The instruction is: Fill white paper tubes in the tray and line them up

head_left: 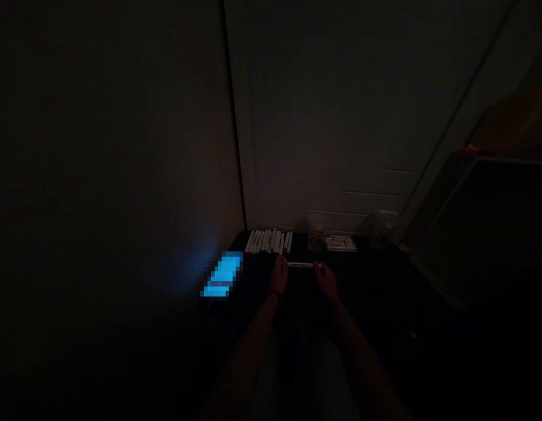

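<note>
A slim white marker (300,265) lies level between my two hands, above the dark table. At its left end, the fingers of my left hand (279,275) are closed round it. My right hand (325,279) pinches the other end. Just beyond my left hand, a row of several white markers (269,240) rests side by side, some with coloured ends. The light is very dim, so the fingertips and the print on the marker are hard to make out.
A glowing blue screen (223,275), pixelated, is at the table's left side. Toward the back stand a clear container with a label (317,234) and another clear container (383,229), with a flat white pack (341,243) between them. Walls rise behind and to the left.
</note>
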A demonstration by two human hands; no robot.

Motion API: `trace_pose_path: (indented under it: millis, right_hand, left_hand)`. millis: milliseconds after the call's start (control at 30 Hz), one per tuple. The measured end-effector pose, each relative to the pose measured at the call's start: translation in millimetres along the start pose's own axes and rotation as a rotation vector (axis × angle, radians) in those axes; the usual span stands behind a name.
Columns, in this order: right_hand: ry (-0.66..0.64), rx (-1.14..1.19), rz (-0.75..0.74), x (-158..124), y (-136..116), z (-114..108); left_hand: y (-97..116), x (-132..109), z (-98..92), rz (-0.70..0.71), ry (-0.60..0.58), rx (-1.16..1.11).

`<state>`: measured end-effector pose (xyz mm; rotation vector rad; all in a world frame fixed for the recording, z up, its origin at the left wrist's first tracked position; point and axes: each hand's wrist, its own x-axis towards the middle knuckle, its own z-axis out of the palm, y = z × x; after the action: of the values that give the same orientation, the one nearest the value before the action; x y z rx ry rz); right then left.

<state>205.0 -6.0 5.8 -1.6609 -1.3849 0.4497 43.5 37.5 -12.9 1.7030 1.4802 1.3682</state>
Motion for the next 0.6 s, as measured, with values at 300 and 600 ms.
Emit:
trace_pose_path:
  millis: [300,600]
  right_hand:
    - [0.037,0.107,-0.005,5,0,2]
    - [0.075,0.147,-0.016,8,13,7]
  left_hand:
    - [3,0,-0.5,0.084,-0.063,-0.092]
    - [9,-4,-4.8,0.04,-0.13,-0.078]
